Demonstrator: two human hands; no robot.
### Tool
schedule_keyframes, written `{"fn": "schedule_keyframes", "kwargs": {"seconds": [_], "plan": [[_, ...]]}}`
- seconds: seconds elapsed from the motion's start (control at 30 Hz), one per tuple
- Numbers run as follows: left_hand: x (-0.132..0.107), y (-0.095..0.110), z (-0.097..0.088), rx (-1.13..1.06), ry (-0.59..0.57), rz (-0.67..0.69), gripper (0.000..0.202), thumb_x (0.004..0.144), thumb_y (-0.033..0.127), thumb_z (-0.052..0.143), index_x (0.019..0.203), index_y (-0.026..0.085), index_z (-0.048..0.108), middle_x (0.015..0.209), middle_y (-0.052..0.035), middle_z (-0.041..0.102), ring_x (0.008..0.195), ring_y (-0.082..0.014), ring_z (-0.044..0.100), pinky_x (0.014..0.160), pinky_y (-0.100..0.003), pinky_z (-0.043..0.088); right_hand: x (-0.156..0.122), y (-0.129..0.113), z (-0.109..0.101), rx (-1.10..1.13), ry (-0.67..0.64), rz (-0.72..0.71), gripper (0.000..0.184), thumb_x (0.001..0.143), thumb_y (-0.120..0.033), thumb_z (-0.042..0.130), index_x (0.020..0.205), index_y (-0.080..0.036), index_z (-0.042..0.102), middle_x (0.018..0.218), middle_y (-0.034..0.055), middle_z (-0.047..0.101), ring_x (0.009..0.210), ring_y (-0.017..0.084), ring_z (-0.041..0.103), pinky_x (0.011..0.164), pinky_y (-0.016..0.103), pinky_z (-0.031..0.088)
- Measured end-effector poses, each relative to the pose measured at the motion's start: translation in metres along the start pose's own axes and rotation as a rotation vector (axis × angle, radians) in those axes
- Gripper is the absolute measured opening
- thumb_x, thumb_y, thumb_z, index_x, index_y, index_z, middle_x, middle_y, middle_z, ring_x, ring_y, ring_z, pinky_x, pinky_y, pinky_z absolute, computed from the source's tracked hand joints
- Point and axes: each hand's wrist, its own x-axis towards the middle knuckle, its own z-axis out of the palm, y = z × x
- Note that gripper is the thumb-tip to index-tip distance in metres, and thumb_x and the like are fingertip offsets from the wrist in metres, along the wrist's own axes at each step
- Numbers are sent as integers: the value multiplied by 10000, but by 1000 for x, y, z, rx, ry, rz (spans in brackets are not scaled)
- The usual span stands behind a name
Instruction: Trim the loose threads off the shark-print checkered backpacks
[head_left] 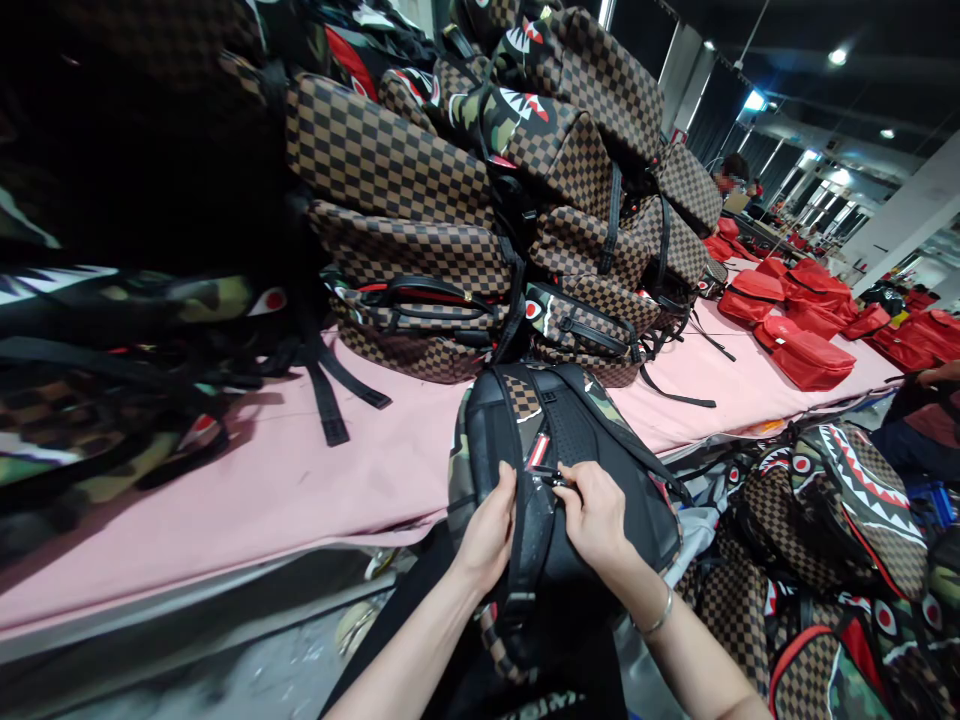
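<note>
A backpack (577, 440) with a black padded back, camouflage sides and brown checked panels leans against the pink table's edge, its back facing me. My left hand (489, 532) grips its left shoulder strap, fingers curled around the webbing. My right hand (596, 515) pinches a small black buckle or zipper pull on the strap just below a red tab. A silver bracelet sits on my right wrist.
The pink-covered table (300, 480) carries a tall stack of matching checked backpacks (480, 210) and, far right, red bags (802, 355). More shark-mouth backpacks (840, 520) are piled on the floor at right. Dark bags fill the left. A person sits at the far end.
</note>
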Motion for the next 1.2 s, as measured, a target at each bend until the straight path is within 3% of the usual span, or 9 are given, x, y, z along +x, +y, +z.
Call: {"fn": "schedule_keyframes", "kwargs": {"seconds": [0.2,0.47,0.7,0.77,0.87,0.93,1.0,1.1,1.2], "plan": [[0,-1,0,11,8,21,397,928,377,378,1085,102,616,900,-102,720,819,-203,680,775,-301,543,0,-5,2,-153,-13,-11,202,925,-211,383,892,-163,577,803,50,596,756,178,544,682,285,407],[4,-6,-5,78,12,32,407,917,409,392,1012,101,641,817,-98,720,773,-204,680,688,-278,552,-1,-8,-4,-167,-31,-5,191,924,-212,381,899,-173,566,808,42,595,746,176,539,671,281,395],[7,-10,-10,184,21,64,427,890,469,418,994,118,638,832,-99,714,784,-214,673,657,-288,547,0,-10,5,-179,-17,26,221,920,-205,373,907,-160,588,809,63,603,752,182,545,684,290,401],[8,-11,-14,244,41,97,479,845,535,463,975,111,643,856,-116,708,795,-239,670,646,-315,549,0,-8,9,-61,2,89,191,903,-206,402,890,-168,589,819,57,610,761,173,556,695,284,414],[12,-14,-21,350,115,210,562,765,609,523,975,101,642,987,-148,680,908,-277,641,726,-357,538,0,-4,18,285,59,303,112,857,-262,493,866,-188,577,826,31,610,774,153,570,704,266,445],[15,-18,-26,424,208,345,566,723,575,596,1069,127,603,1146,-137,617,1048,-265,581,856,-345,488,1,-3,23,560,111,498,149,821,-335,539,867,-194,558,776,5,580,679,119,551,612,231,448],[18,-21,-31,497,292,488,603,703,506,643,1191,174,518,1242,-110,547,1109,-227,538,939,-320,427,2,-5,29,819,84,684,243,779,-413,574,876,-193,537,678,-36,509,503,70,445,449,182,364],[21,-22,-37,627,310,629,592,714,468,625,1217,194,477,1131,-89,587,965,-191,598,880,-318,458,3,-12,36,1068,-122,812,341,684,-457,660,825,-170,540,577,-79,411,401,27,271,359,158,207],[22,-12,-45,818,257,689,453,687,457,642,1048,187,604,850,-36,644,720,-170,615,714,-295,498,0,-18,43,1192,-176,841,370,595,-437,736,734,-151,547,558,-71,434,436,31,318,403,162,260]]}}
